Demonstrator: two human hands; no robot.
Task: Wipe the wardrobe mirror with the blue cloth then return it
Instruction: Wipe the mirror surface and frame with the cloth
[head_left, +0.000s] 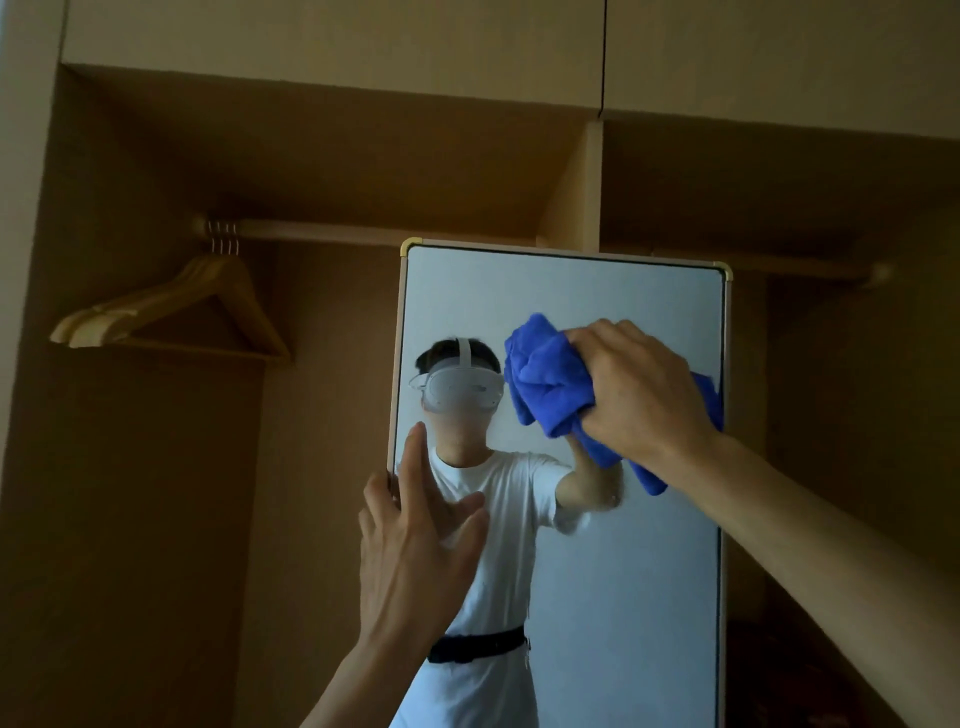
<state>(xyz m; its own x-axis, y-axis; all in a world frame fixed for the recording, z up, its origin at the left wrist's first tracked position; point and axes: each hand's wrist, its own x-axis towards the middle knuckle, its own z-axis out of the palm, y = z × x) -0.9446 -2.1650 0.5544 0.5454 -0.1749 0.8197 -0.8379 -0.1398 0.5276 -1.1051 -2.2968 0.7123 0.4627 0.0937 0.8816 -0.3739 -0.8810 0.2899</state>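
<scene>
The fingers (597, 338) of the right hand (639, 389) were curled tight around a bunched blue cloth (550, 384), pressing it against the upper glass, while the left hand (415, 551) was spread open and held nothing, its fingertips lying at the mirror's left edge as if to steady it.

The open wardrobe (156, 467) filled the view, its wooden rail (363, 231) running across behind the mirror's top. The tall framed mirror (623, 597) stood in front of it, near the middle, reflecting the person in a white shirt and a headset. The cloth sat in the upper right part of the glass, a tail of it hanging below the hand. A bunch of wooden hangers (171, 306) hung at the left end of the rail.

By my judgement, wiping was in progress and far from finished: only the top area was under the cloth, the lower glass looked yet to be covered, and returning the cloth remained undone. Where it belonged was not visible.
</scene>
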